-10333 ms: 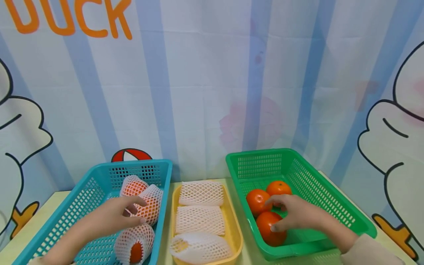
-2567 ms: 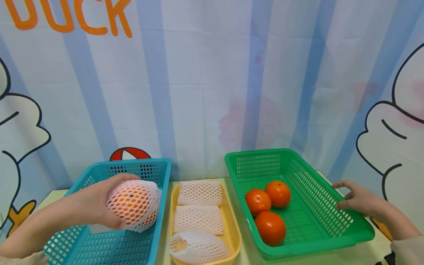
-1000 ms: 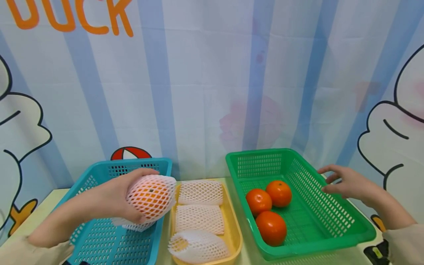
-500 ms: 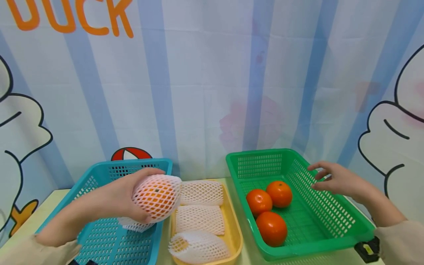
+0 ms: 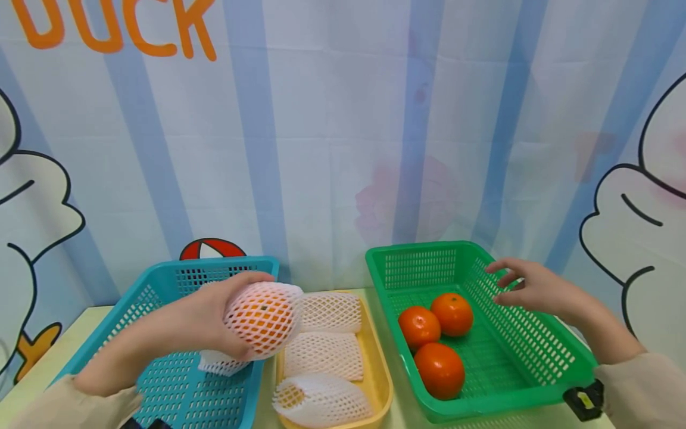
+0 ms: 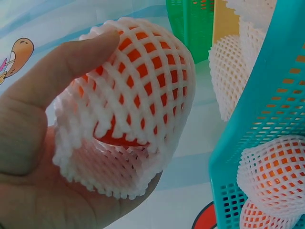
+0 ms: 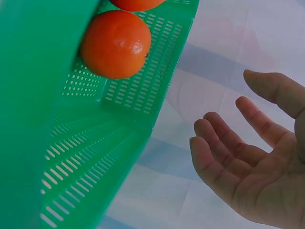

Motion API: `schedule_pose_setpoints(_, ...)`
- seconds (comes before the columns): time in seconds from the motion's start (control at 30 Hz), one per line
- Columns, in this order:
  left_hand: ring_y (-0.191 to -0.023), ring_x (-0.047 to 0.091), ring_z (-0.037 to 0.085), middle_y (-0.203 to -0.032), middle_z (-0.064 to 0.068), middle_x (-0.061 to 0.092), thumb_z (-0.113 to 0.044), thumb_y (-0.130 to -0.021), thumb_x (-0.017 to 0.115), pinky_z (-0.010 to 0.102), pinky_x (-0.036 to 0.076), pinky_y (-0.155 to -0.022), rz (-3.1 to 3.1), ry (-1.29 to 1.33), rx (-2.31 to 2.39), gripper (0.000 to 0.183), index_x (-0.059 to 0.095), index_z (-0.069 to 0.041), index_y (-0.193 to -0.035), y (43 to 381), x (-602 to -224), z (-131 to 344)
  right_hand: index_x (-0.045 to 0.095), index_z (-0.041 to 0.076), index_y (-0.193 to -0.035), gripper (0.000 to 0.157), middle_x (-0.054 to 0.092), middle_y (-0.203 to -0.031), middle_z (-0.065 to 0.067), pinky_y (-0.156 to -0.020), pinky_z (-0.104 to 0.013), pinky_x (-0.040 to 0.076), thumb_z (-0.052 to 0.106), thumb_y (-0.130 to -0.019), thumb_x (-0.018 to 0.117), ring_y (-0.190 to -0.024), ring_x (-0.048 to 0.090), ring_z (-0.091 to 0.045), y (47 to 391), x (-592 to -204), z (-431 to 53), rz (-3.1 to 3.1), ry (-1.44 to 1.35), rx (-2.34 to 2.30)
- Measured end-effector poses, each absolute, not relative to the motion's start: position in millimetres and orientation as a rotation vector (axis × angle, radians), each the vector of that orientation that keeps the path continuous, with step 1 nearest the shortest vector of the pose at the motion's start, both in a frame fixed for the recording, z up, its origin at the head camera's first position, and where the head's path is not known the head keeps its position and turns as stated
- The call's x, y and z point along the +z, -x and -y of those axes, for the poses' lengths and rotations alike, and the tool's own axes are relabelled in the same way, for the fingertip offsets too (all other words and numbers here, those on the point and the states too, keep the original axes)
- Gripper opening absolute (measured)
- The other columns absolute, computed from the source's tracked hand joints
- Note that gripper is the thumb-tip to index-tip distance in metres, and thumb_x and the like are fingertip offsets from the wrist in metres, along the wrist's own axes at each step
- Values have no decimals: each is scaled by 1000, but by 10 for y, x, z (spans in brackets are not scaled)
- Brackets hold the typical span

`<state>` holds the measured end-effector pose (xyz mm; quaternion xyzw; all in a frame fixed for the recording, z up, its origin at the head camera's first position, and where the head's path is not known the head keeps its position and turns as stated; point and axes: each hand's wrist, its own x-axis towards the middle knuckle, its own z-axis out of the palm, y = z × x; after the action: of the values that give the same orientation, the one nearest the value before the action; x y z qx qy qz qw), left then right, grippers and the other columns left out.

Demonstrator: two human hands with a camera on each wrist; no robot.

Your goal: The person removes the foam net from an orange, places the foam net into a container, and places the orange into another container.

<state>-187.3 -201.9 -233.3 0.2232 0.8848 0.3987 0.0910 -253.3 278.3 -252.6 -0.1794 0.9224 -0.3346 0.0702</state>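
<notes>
My left hand [image 5: 214, 316] grips an orange in a white foam net [image 5: 265, 319], raised over the right rim of the blue basket [image 5: 182, 387]. In the left wrist view, the thumb presses on the foam net [image 6: 147, 71], and red-orange skin shows at its loose end. Two other netted oranges lie in that basket, the nearer netted orange [image 6: 276, 176] plainest there. Above the right side of the green basket [image 5: 498, 403], my right hand [image 5: 546, 292] holds nothing, its fingers loosely bent and apart. Three bare oranges [image 5: 439, 370] sit at that basket's left side.
Between the two baskets stands a yellow tray [image 5: 382, 381] with three foam nets [image 5: 324, 356] laid in a column. A striped cloth backdrop [image 5: 332, 149] with cartoon ducks hangs right behind the pale table [image 5: 102, 314].
Since 2.6 seconds ago, my left hand has carried the netted orange rightward from over the blue basket. My right hand has moved left from the green basket's outer rim to above its right side.
</notes>
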Motion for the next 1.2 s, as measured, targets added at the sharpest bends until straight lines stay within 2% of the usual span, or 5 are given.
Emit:
schedule_pose_setpoints(0.57, -96, 52, 27, -121, 10, 50, -21, -61, 82, 36, 51, -68, -2689, -662, 1133, 87, 38, -20, -136, 1881, -2315, 1895, 42, -3, -131, 52, 53, -113, -24, -72, -39, 51, 13, -86, 64, -94, 59, -31, 2511, -2450, -2461, -2784, 699, -1004)
schedule_pose_setpoints(0.8, -94, 54, 28, -120, 12, 50, -17, -64, 80, 37, 52, -69, -2620, -708, 1186, 83, 38, -18, -135, 1879, -2309, 1832, 42, -1, -131, 50, 52, -113, -22, -72, -40, 50, 11, -86, 63, -90, 58, -25, 2500, -2436, -2342, -2742, 708, -1037)
schedule_pose_setpoints(1.2, -94, 55, 27, -119, 13, 49, -15, -65, 78, 37, 51, -70, -2551, -765, 1232, 81, 37, -14, -135, 1893, -2341, 1776, 46, 4, -130, 49, 51, -115, -20, -73, -39, 50, 13, -86, 65, -92, 58, -26, 2495, -2455, -2244, -2728, 715, -1055)
